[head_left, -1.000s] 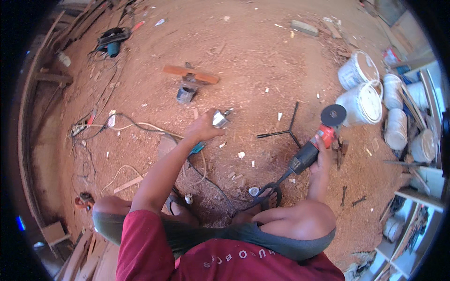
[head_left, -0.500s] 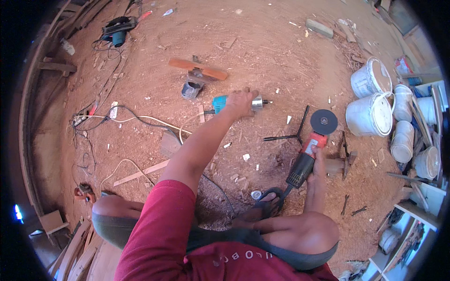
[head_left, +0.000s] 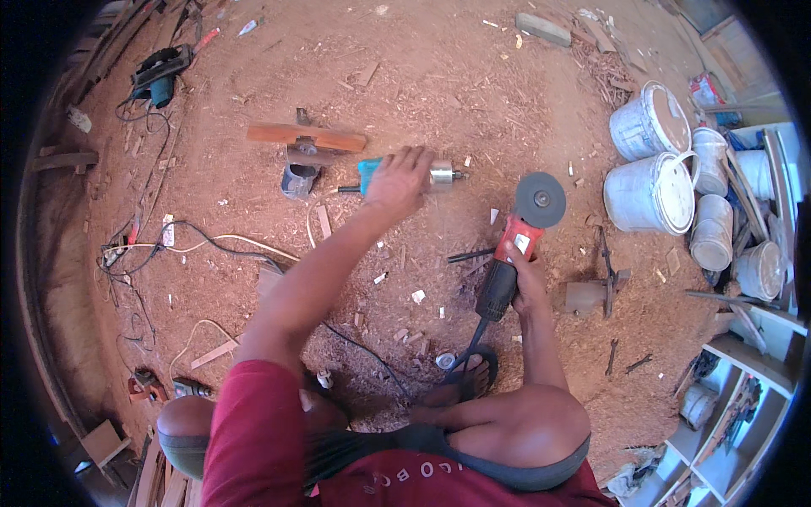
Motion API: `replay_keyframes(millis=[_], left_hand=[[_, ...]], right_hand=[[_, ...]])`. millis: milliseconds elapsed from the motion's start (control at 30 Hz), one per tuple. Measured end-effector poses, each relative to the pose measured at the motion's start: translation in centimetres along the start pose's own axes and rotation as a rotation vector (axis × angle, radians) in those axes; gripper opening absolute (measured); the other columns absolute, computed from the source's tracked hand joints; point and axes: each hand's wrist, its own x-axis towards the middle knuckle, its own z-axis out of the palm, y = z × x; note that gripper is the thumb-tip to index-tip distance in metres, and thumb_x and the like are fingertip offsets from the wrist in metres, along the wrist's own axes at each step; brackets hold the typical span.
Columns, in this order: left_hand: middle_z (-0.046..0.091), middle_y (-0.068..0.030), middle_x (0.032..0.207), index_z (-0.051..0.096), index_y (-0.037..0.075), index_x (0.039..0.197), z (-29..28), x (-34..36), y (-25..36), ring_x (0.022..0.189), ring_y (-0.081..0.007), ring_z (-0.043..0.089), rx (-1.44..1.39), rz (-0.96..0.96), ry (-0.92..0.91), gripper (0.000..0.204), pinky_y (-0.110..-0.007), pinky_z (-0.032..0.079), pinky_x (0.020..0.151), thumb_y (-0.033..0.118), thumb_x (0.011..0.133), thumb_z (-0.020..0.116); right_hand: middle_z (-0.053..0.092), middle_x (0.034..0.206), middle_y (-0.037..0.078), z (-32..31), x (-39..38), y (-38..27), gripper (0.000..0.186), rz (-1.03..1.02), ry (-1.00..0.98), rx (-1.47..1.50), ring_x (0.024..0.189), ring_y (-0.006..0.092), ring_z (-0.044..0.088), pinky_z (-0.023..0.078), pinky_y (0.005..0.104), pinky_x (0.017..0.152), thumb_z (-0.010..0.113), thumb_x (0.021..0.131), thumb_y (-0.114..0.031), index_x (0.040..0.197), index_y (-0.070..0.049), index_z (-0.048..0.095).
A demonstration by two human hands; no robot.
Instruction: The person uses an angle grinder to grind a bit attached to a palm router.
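My left hand is closed over a teal trim router motor with a silver collar, lying sideways on the floor. Its collet end points right, past my fingers. With my right hand I grip a red and black angle grinder around its body. The grinder's grey disc faces up at the far end, and its cord runs back toward my foot. Partly hidden beneath the grinder is a black spoked wrench. Left of the router motor are a grey cylindrical piece and a wooden hand plane.
White buckets stand at the right, beside a shelf. A circular saw rests far left, with cords trailing nearby. Two small wrenches and a metal-and-wood tool lie right of my right arm. Wood shavings cover the floor.
The grinder has shifted left and slightly away from me, now covering most of the black spoked wrench. My left hand stays on the router motor. The whole view has turned somewhat.
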Motion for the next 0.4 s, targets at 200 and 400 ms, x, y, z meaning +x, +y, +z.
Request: replay_keyframes(millis=[200,400], left_hand=[[0.057,-0.0125,0.137,0.051,0.011,0.141,-8.9,-17.1,-8.2,0.128,-0.0297,0.054,0.19,0.665,-0.263,0.067,-0.046,0.043,0.107,0.04,0.085,0.072],[0.06,-0.0102,0.127,0.055,0.012,0.137,-16.0,-37.4,-15.9,0.125,-0.0284,0.054,0.094,0.042,-0.383,0.065,-0.048,0.043,0.106,0.051,0.087,0.071]], right_hand=[[0.07,0.106,0.007,-0.1,0.9,-0.3,0.047,0.069,-0.015,0.076,0.093,0.0193,0.069,0.057,0.0371,0.081,0.077,0.091,-0.028,0.127,-0.004,0.059],[0.071,0.11,0.013,0.9,0.7,-3.1,0.07,0.213,-0.252,-0.027,0.094,0.0229,0.071,0.058,0.0427,0.091,0.068,0.092,-0.056,0.135,-0.003,0.055]])
